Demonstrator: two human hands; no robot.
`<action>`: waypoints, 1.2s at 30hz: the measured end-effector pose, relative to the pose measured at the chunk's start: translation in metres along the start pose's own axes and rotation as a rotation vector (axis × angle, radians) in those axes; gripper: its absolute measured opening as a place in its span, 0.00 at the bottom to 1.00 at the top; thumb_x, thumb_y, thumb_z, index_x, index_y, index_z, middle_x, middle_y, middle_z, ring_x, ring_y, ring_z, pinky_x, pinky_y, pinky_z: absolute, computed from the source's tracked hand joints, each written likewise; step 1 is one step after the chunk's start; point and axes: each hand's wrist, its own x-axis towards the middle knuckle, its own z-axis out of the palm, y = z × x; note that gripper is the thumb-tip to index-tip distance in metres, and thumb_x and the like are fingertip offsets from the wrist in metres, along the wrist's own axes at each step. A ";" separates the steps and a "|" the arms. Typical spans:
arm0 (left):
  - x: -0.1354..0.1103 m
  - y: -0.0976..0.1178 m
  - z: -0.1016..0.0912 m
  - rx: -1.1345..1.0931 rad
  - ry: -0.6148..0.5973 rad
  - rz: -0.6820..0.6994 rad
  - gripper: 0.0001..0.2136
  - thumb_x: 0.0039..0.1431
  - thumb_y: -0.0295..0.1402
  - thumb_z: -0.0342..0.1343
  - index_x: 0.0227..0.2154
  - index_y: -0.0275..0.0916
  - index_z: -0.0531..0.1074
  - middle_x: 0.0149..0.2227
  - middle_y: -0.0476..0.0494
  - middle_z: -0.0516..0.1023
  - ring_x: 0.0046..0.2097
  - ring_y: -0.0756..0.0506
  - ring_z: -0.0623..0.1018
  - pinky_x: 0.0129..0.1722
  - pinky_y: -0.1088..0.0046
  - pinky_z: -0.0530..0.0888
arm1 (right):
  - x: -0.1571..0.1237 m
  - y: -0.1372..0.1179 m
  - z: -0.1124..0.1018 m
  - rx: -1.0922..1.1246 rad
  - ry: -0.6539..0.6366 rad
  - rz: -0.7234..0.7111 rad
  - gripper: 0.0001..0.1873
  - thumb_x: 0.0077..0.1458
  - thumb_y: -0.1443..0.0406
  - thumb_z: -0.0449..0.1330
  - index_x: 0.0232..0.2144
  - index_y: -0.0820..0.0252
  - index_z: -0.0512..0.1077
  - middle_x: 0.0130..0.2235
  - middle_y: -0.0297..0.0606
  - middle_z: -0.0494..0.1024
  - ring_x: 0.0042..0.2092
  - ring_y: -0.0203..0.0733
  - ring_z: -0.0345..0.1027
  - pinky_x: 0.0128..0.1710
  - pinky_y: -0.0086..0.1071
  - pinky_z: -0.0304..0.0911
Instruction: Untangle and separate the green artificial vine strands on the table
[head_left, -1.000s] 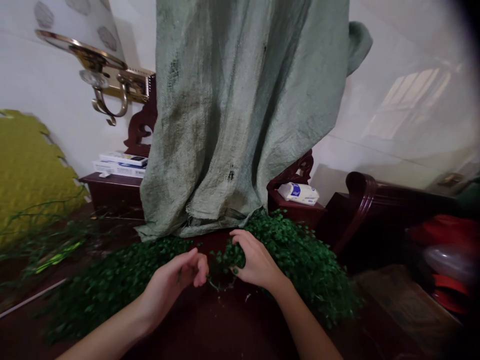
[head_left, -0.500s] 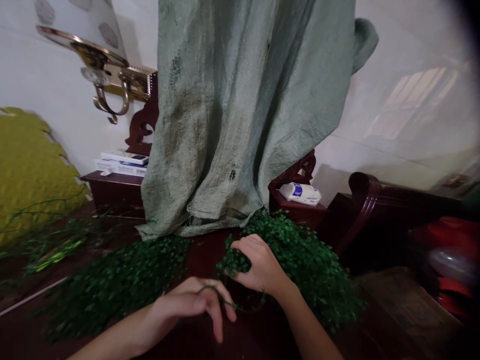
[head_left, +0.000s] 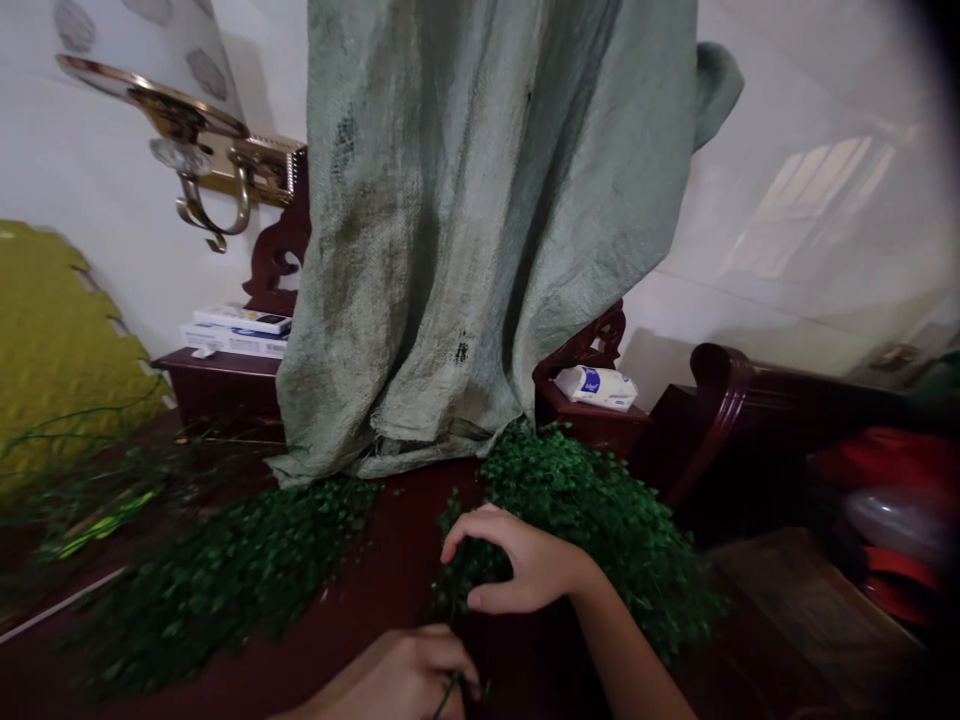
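Observation:
At the bottom of the view, my left hand [head_left: 409,672] has its fingers curled round a thin green stem [head_left: 448,692]. My right hand [head_left: 525,562] is open just above and to the right, its thumb and forefinger apart in a curve. Small leaves of artificial-looking greenery [head_left: 451,520] show beside and behind its fingers; whether they touch is unclear. Beneath and beyond that hand spreads a large pile of the same leafy green sprigs [head_left: 622,530]. A second leafy pile [head_left: 217,570] lies to the left on the dark red wooden table [head_left: 394,540].
A grey-green woven sack cloth [head_left: 472,230] hangs in front. White boxes [head_left: 238,332] sit at left, a wipes pack [head_left: 598,387] at right. Loose green strands [head_left: 97,490] lie by a yellow foam mat [head_left: 60,340]. A brass wall lamp [head_left: 195,165] juts out upper left.
My left hand has moved down and closed around the stem. My right hand has come slightly lower, and its fingers are spread wider apart.

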 end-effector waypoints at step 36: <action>-0.001 -0.034 0.012 0.461 0.220 0.084 0.24 0.58 0.29 0.58 0.58 0.47 0.65 0.48 0.45 0.80 0.42 0.44 0.82 0.40 0.76 0.79 | -0.001 0.018 -0.011 0.289 1.002 -0.159 0.08 0.50 0.65 0.64 0.24 0.56 0.67 0.29 0.36 0.71 0.38 0.44 0.64 0.41 0.37 0.61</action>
